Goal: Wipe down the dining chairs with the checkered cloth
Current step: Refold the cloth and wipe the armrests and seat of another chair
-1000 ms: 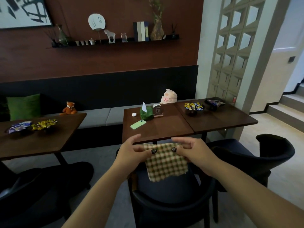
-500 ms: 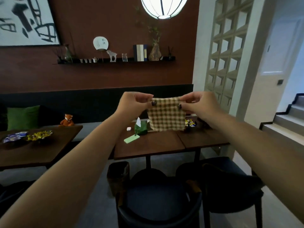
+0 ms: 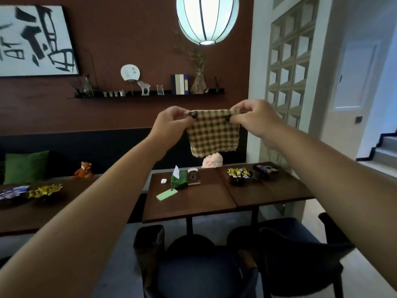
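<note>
The checkered cloth (image 3: 213, 134), green and cream, hangs flat in the air at arm's length, above the tables. My left hand (image 3: 170, 122) pinches its top left corner and my right hand (image 3: 254, 120) pinches its top right corner. Directly below me stands a dark dining chair (image 3: 199, 274) with a round blue seat. A second dark chair (image 3: 300, 252) stands to its right. Both chairs are well below the cloth and untouched.
Two brown tables (image 3: 214, 203) stand behind the chairs, carrying a green phone (image 3: 167, 194), a tissue holder (image 3: 179, 181) and candy bowls (image 3: 239, 174). Another table (image 3: 32, 209) is at left. A bench (image 3: 120, 145) runs along the wall. Steps (image 3: 384, 147) rise at right.
Both hands have lifted the cloth from just over the chair seat up to chest height in front of me. My view has tilted upward, showing the hanging lamp.
</note>
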